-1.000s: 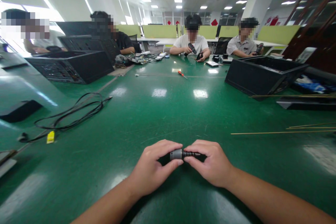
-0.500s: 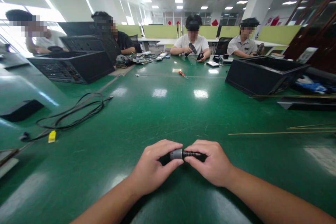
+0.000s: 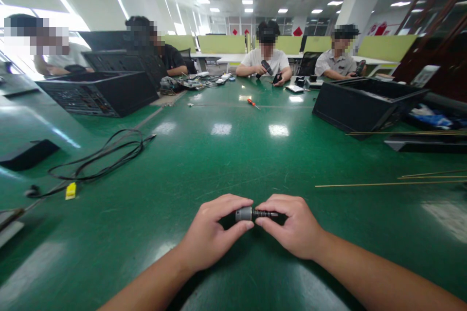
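Observation:
Low in the middle of the head view, a small tool part [image 3: 244, 213] lies level, with a wide grey cylinder at its left end and a dark ribbed shaft ending in a thin tip at its right. My left hand [image 3: 217, 228] has thumb and fingers round the grey cylinder. The thumb and fingers of my right hand [image 3: 294, 226] close on the dark shaft. Both hands are close together above the green table [image 3: 219, 165], with a narrow gap between their fingertips.
A looped black cable [image 3: 105, 160] with a yellow tag [image 3: 70, 191] lies left. Black computer cases [image 3: 98, 92] [image 3: 368, 104] stand at both sides. Thin rods [image 3: 361, 184] lie right. An orange screwdriver [image 3: 251, 102] lies further back. Several people sit across the table.

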Tool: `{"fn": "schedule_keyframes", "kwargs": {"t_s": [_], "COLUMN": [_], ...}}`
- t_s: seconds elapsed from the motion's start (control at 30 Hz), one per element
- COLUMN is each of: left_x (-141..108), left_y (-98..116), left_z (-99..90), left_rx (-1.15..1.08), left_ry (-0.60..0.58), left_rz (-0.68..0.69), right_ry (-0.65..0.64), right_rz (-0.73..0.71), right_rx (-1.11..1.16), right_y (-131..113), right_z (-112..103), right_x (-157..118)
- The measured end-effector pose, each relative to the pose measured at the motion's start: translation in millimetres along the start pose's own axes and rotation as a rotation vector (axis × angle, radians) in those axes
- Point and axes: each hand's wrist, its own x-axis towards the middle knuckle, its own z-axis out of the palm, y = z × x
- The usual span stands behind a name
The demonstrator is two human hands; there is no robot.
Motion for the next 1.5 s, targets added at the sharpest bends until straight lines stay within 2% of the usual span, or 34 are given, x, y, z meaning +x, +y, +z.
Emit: {"fn": "schedule_keyframes", "kwargs": {"t_s": [1.5], "left_x": [-0.1], "left_y": [-2.1], "left_z": [-3.0], "left_rx": [0.032], "left_ry": [0.022], "left_rz": [0.005], "right_ry": [0.059], "right_rz": [-0.005], "right_rx": [-0.014], "right_y": [1.3], "right_z": [-0.2], "right_x": [0.3]}}
